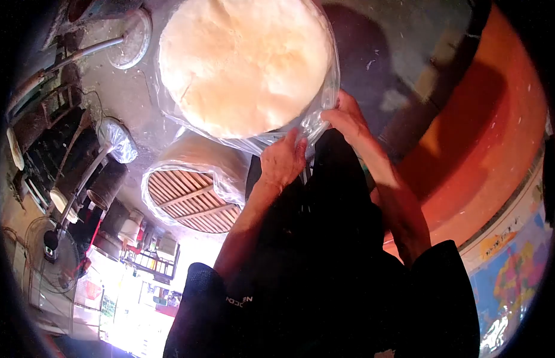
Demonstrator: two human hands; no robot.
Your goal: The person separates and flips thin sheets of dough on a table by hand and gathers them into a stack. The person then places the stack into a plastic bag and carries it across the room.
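A large, round, pale mass [244, 65], perhaps dough or a steamed cake, lies at the top of the view with clear plastic sheeting [316, 125] around its edge. At its near side, my left hand [282, 160] is closed on the gathered plastic, knuckles up. My right hand [347, 121] pinches the same sheeting a little farther right, fingers closed. Both hands are beside the pale mass, at its lower right rim. Whatever supports it from below is hidden. Close to my left forearm is a round steamer-like basket [191, 200] with wooden slats, wrapped in plastic.
On the left stand a pole fan's round base [131, 39], a plastic-wrapped round piece [117, 140] on a pole, and a wire-caged fan [51, 253]. A curved orange wall or vessel side [486, 131] is close on my right, above a colourful printed sheet [510, 262].
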